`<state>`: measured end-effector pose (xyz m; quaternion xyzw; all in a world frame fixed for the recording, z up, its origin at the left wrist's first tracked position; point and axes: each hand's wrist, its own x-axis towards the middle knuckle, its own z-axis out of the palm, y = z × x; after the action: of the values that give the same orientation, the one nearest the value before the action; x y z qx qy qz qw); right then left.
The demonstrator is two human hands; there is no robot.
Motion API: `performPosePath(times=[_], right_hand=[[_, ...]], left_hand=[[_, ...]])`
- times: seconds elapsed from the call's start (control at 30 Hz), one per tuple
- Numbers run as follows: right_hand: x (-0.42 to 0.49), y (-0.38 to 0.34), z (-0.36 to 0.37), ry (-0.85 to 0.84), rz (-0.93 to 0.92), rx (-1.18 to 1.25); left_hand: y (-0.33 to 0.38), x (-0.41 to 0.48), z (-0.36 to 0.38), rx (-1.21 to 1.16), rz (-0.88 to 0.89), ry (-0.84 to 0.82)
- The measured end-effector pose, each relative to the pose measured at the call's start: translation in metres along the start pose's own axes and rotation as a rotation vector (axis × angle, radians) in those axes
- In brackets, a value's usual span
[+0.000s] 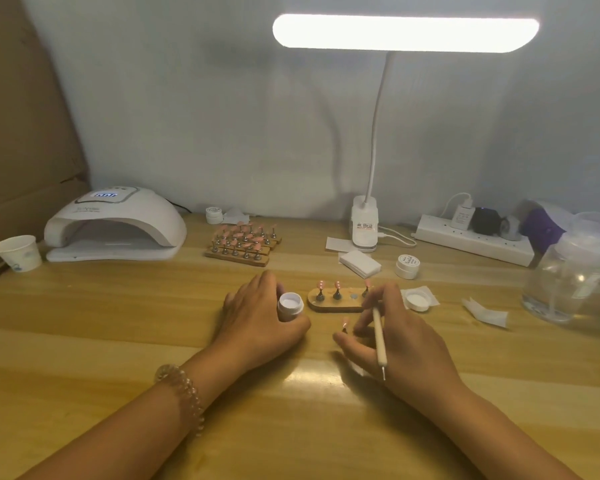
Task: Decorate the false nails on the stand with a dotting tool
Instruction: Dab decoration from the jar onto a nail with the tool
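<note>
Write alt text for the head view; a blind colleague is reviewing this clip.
At a wooden desk, a person's left hand holds a small open white jar, while the right hand holds a dotting tool and a pink false nail on its peg. Between them sits a small wooden stand with more nails.

Nail-art desk: curing lamp (pixel 115 223), nail stands (pixel 243 242)

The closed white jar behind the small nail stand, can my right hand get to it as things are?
Probably yes, once freed: the closed white jar stands uncovered beyond the small stand, but the right hand holds the dotting tool.
</note>
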<state>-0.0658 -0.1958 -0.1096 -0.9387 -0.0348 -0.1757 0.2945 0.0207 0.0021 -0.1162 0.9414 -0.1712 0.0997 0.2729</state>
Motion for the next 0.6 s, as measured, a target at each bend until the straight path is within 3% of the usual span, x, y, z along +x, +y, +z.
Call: performPosePath(times=[0.23, 0.6], right_hand=[[0.0008, -0.0032, 0.0079, 0.017, -0.026, -0.035], [0.0037, 0.0022, 0.0078, 0.047, -0.017, -0.032]], left_hand=[[0.0083, -0.0038, -0.0008, -0.011, 0.198, -0.080], [0.0096, -0.0069, -0.0011, -0.042, 0.285, -0.102]])
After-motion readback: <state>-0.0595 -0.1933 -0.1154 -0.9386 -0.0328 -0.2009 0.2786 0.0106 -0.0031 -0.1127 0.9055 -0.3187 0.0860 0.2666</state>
